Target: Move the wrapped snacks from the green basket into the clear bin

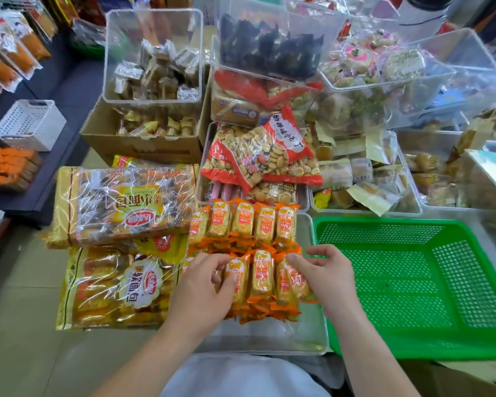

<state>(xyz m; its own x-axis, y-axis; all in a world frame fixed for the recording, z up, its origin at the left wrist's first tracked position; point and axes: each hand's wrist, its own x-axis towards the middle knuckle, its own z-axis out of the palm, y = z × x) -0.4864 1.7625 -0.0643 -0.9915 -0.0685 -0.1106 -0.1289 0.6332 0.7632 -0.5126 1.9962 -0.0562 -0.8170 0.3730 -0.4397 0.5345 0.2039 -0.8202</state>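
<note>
I have both forearms reaching forward over the clear bin, palms down. The left grip has its fingers curled and its thumb pressed on a packet in the near row of wrapped snacks, pinching it. The right grip arches, with its thumb tip on the rightmost packet; I cannot tell whether it pinches. The snacks lie in rows inside the bin, beside the green basket.
</note>
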